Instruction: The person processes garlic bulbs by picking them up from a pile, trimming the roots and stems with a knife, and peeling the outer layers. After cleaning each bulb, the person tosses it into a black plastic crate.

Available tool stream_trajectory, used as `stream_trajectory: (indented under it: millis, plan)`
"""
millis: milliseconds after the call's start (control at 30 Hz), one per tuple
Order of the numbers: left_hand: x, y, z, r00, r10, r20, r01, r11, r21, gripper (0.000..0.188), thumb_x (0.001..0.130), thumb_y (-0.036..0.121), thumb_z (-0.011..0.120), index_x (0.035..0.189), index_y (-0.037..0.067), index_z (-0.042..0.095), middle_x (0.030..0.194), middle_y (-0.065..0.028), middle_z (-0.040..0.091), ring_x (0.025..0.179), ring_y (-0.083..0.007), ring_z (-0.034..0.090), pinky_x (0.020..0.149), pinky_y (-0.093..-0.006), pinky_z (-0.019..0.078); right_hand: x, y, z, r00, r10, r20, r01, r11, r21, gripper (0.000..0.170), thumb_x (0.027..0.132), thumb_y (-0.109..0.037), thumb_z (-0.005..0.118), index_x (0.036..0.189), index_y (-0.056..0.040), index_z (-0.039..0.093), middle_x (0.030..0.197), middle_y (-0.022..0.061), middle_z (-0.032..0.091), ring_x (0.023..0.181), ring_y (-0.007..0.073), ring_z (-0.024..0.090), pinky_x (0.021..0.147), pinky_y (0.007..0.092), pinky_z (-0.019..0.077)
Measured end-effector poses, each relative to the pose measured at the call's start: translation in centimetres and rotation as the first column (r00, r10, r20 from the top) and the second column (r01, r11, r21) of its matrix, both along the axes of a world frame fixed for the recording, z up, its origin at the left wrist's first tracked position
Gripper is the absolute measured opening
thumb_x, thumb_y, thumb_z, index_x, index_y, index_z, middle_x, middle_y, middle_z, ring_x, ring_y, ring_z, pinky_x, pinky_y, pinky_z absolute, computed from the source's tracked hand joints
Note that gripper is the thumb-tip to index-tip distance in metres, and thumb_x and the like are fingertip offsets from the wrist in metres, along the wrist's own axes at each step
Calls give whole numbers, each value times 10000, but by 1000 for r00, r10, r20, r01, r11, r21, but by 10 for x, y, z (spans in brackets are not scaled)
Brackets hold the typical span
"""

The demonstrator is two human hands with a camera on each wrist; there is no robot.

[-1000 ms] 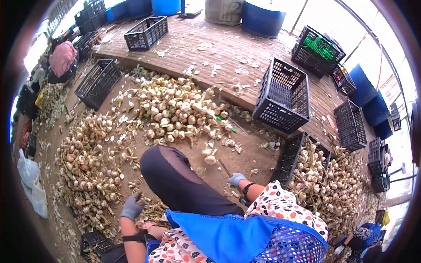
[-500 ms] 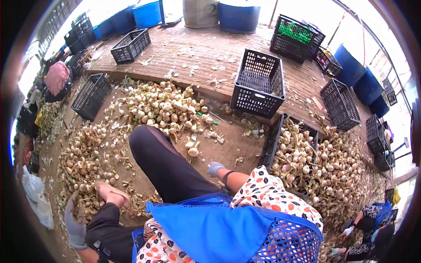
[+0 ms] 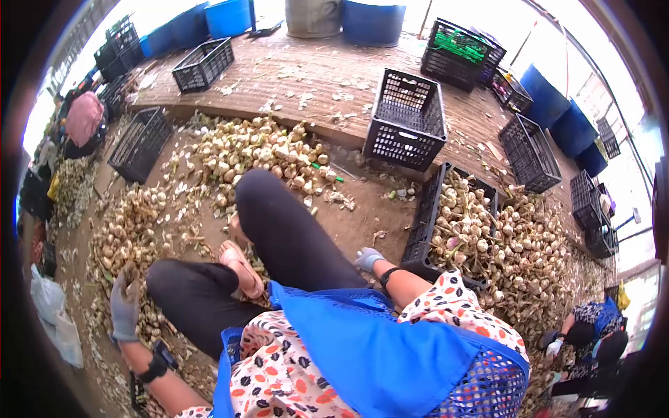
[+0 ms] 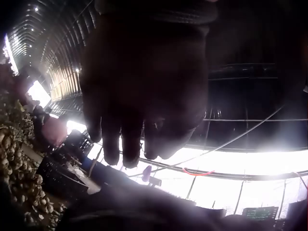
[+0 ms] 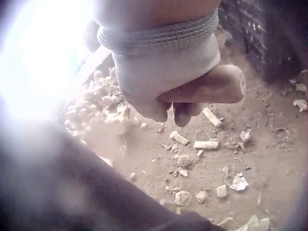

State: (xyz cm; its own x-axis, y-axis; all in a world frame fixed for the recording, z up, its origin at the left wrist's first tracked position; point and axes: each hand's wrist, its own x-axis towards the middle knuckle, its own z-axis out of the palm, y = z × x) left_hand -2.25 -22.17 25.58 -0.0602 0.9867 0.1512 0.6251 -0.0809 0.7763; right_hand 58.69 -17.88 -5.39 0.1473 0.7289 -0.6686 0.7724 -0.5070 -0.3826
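Observation:
My right hand (image 3: 367, 259), in a grey glove, is low beside the right thigh, over bare dirt. In the right wrist view its fingers curl round a thick wooden handle (image 5: 216, 89); the tool's other end is hidden. My gloved left hand (image 3: 125, 306) is out past the left knee, at the edge of the left garlic heap (image 3: 129, 233). The left wrist view shows this hand dark against the light, fingers (image 4: 130, 144) straight and pointing down. A second garlic heap (image 3: 258, 150) lies in front of the knees.
A black crate full of garlic (image 3: 463, 223) stands at the right, with more garlic (image 3: 529, 258) beyond it. An empty black crate (image 3: 408, 122) sits on the raised ribbed floor (image 3: 306, 83). Cut stems (image 5: 207, 144) litter the dirt. Another person (image 3: 592, 327) is at the far right.
My left hand has gone from near the middle out to the left, then slightly up. The left foot has swung in under the bent knee. The right hand stays low with its tool.

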Motion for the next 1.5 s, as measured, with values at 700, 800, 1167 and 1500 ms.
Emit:
stream_trajectory:
  millis: [700, 800, 1167, 1500]
  plan:
    - [-11, -8, -379, 756, 500, -422, -584, 226, -779, 873, 776, 520, 604, 1467, 215, 167, 1536, -74, 78, 1346, -370, 267, 1090, -502, 254, -30, 174, -86, 794, 509, -334, -509, 856, 95, 316, 837, -316, 558, 1005, -63, 644, 1000, 150, 657, 900, 332, 631, 736, 414, 492]
    - [36, -27, -366, 857, 168, -487, -513, 366, -777, 853, 768, 512, 614, 1462, 248, 196, 1539, -72, 68, 1349, -355, 273, 1080, -502, 259, 18, 162, -66, 797, 562, -220, -579, 815, -20, 311, 834, -315, 561, 998, -64, 644, 989, 147, 658, 891, 328, 632, 731, 412, 492]
    - [154, -12, -370, 978, -205, 25, 207, 971, -123, 399, 752, 241, 573, 1142, 157, 572, 1190, -131, 541, 1197, -325, 456, 1032, -461, 331, -6, 177, -74, 533, 843, -63, -842, 523, -131, 295, 824, -312, 574, 973, -66, 642, 952, 137, 661, 857, 314, 636, 712, 406, 492]
    - [143, -72, -442, 776, -378, -505, 195, 905, -379, 399, 853, 398, 455, 1239, 308, 500, 1453, 2, 345, 1334, -282, 312, 1084, -585, 105, -65, 228, -39, 271, 941, 202, -957, 287, -51, 282, 816, -309, 586, 950, -68, 641, 918, 128, 664, 826, 302, 639, 694, 400, 492]
